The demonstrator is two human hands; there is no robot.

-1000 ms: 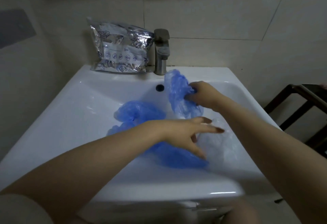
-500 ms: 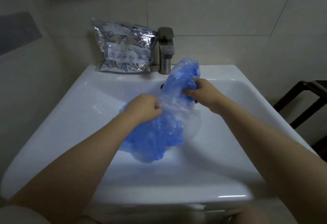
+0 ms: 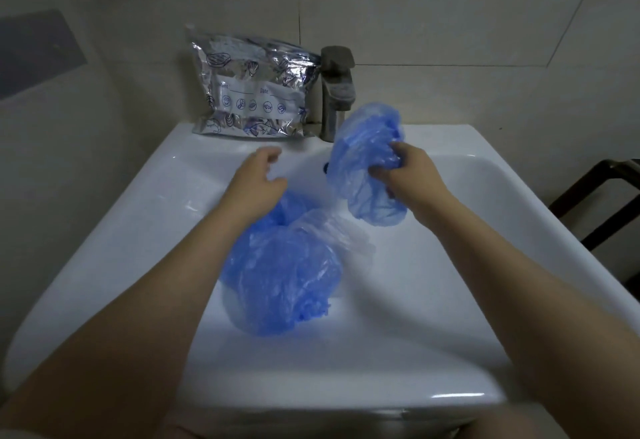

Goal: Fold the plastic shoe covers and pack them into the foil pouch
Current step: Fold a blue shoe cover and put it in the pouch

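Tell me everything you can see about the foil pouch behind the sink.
The foil pouch is a crinkled, shiny silver bag printed with dark line drawings of meat, fish and shellfish. A pale label panel across its front carries a line marked Date and a row of small round icons. It stands upright on the back ledge of the white sink, seemingly against the tiled wall, just left of the metal faucet. Neither hand touches it. Whether its top is open cannot be told.

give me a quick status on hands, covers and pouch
Right hand shut on one blue shoe cover, lifted over the sink. Left hand open, empty. Remaining covers loose in basin. Foil pouch by faucet, unobstructed.
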